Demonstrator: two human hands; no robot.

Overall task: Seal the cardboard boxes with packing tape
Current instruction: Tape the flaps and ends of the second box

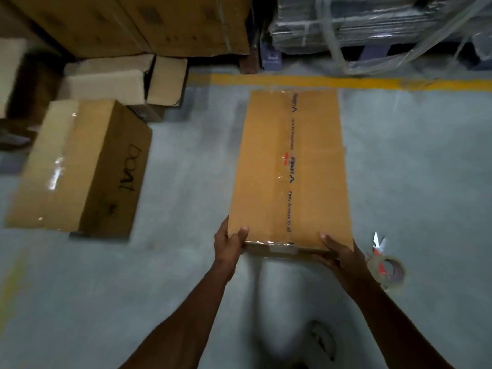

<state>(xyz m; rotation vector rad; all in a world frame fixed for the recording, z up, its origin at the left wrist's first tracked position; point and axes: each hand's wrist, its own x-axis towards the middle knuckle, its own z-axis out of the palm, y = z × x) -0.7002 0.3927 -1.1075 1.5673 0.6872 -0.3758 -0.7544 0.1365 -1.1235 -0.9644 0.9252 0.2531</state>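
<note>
A long tan cardboard box [263, 166] lies in front of me, with clear printed tape running down its middle seam. My left hand [229, 242] grips its near left corner, thumb on top. My right hand [339, 251] grips the near right corner, thumb on the lid and fingers under the edge. A roll of packing tape [391, 271] lies on the floor just right of my right hand, with red-handled scissors [378, 242] beside it. A second taped brown box [77, 169] rests on the floor at the left.
Several open cardboard boxes [111, 81] are piled at the back left below big stacked cartons [149, 25]. A shrink-wrapped pallet [372, 30] stands at the back right behind a yellow floor line [319, 81]. Grey concrete floor [415, 169] surrounds the box.
</note>
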